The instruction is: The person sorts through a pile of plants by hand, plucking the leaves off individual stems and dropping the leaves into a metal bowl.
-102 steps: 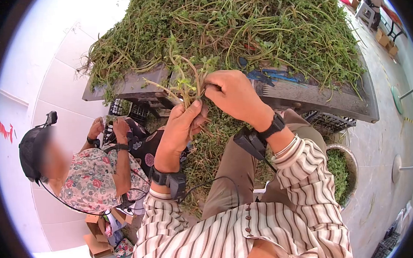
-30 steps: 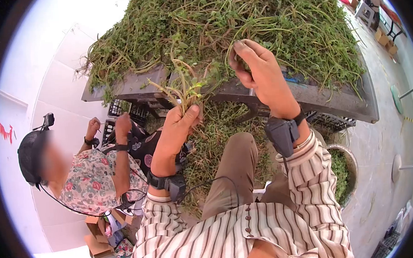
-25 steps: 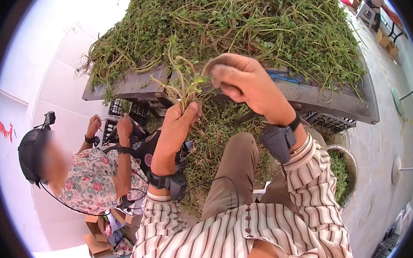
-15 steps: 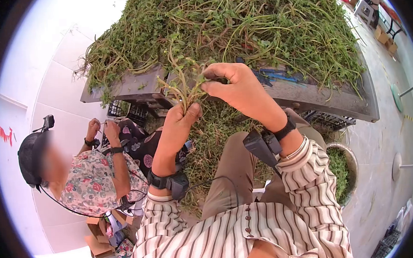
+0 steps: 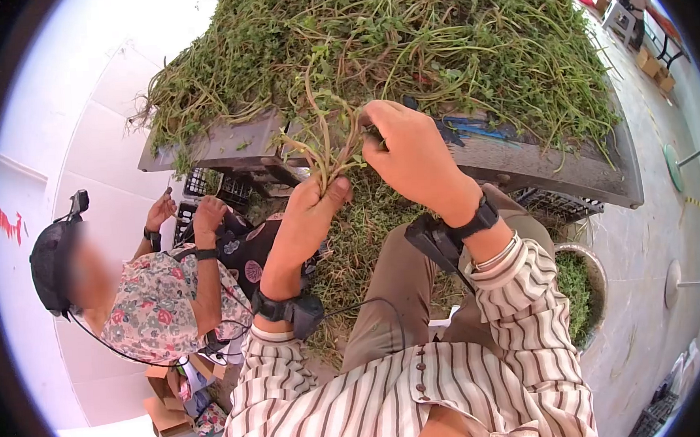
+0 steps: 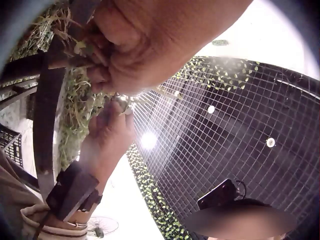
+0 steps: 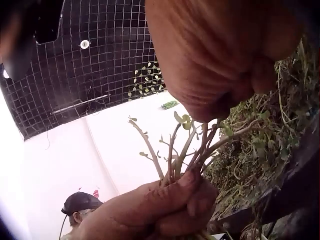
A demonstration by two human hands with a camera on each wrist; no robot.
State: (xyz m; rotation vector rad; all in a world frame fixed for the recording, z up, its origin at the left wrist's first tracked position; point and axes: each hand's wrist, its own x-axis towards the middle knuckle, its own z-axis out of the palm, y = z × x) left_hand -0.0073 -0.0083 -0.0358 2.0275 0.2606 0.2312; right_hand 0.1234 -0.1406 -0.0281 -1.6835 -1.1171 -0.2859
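Observation:
My left hand (image 5: 306,217) grips a small bunch of stems (image 5: 325,145) in front of the table's edge, the thumb pressed across them. My right hand (image 5: 414,156) pinches the upper right part of the same bunch between thumb and bent fingers. In the right wrist view the left hand (image 7: 155,210) holds the stems (image 7: 172,152) low down, with the right hand (image 7: 225,55) over their upper ends. The left wrist view shows both hands close together, the stems between them mostly hidden. Behind them lies a large heap of green plants (image 5: 404,41).
The dark table (image 5: 553,168) bears the heap. Plant scraps (image 5: 367,249) cover the floor beneath. To the left sits a person in a floral top (image 5: 153,308), near black crates (image 5: 198,183). A round tub of greens (image 5: 576,294) stands at the right, cardboard boxes (image 5: 166,402) at lower left.
My right hand has come back from the heap's edge to the bunch and moved slightly right since half a second ago. The left hand, still gripping the stems, has shifted a little right.

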